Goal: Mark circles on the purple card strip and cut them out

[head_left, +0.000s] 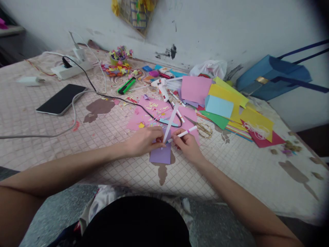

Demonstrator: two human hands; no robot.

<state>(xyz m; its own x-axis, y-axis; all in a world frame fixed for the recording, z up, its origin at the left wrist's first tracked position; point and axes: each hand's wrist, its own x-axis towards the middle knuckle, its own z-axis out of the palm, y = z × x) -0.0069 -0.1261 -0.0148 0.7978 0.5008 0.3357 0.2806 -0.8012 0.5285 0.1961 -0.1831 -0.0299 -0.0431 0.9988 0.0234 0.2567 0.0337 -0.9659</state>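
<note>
My left hand (146, 140) is closed, with thumb and fingertips pinching the lower end of a pale, narrow strip (171, 122) that slants up and away. Between the fingers of my right hand (187, 144) is a white marker (189, 131) with a purple band, its tip end pointing left toward the strip. Beneath both hands lies a piece of purple paper (160, 156), partly covered by my fingers. A larger pink sheet (133, 120) with paper scraps spreads just beyond. Gold-handled scissors (204, 129) rest to the right of my right hand.
A white glue gun (162, 88) stands behind the hands, its black cable (115, 98) crossing the table. Coloured papers (196, 89) pile at right. A green cutter (126, 85), a tablet (61, 99) and a power strip (72, 68) lie left. A blue bag (275, 77) sits far right.
</note>
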